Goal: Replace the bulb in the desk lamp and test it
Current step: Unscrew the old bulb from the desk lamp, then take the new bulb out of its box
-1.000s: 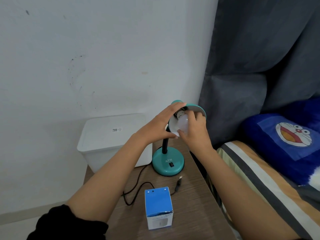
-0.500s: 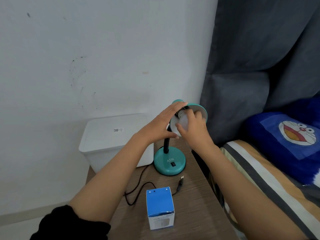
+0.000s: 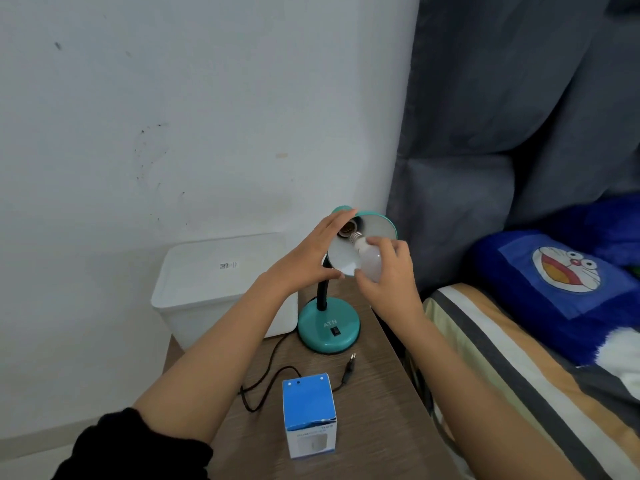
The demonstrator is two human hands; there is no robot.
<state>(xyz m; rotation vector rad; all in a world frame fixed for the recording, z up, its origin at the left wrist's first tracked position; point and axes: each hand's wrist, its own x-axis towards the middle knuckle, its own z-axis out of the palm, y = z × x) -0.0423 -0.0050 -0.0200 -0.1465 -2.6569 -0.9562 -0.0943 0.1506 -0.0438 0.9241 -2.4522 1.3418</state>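
Note:
A teal desk lamp stands on a wooden bedside table, its round base (image 3: 328, 328) with a black switch facing me. The shade (image 3: 375, 227) is tilted up, white inside, and the socket (image 3: 347, 228) shows. My left hand (image 3: 309, 256) grips the shade's left rim. A white bulb (image 3: 369, 261) sits in my right hand (image 3: 388, 271), its metal screw base just outside the socket. The lamp's black cord lies on the table with its plug (image 3: 350, 362) loose. A blue and white bulb box (image 3: 309, 414) stands near the table's front.
A white lidded plastic bin (image 3: 214, 282) sits left of the lamp against the white wall. Right of the table (image 3: 377, 403) is a bed with a striped sheet (image 3: 512, 368) and a blue cartoon pillow (image 3: 561, 282). A grey curtain (image 3: 502, 116) hangs behind.
The bulb, which sat deep in the shade, has come out of the socket; my right hand has drawn it down and to the right. My left hand stays on the shade.

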